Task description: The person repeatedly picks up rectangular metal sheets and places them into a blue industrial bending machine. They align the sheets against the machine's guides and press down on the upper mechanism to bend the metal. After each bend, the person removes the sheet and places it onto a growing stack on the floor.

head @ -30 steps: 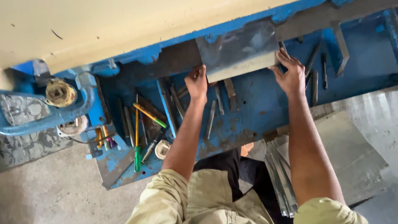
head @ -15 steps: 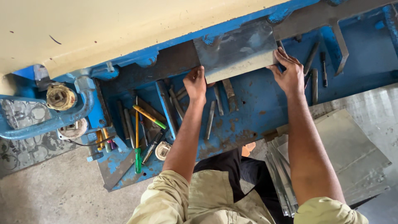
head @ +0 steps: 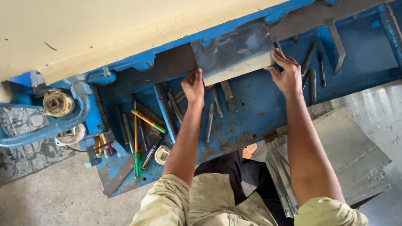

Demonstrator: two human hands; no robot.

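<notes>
Your left hand (head: pixel 193 86) presses curled fingers on the near-left corner of the metal sheet (head: pixel 234 52); your right hand (head: pixel 288 74) grips its right edge, fingers spread. The sheet lies on the blue desk (head: pixel 259 109), its far edge hidden under the machine (head: pixel 125 29). Both hands and the sheet have stayed put since earlier.

Green-handled screwdriver (head: pixel 137 147), yellow-green pen (head: pixel 147 121) and tape roll (head: pixel 161 154) lying on blue surface (head: pixel 251 113); stacked metal sheets (head: pixel 335 159) just beside.

Two hands (head: pixel 194 86), one metal sheet (head: pixel 234 52), one green-handled screwdriver (head: pixel 137 146).
</notes>
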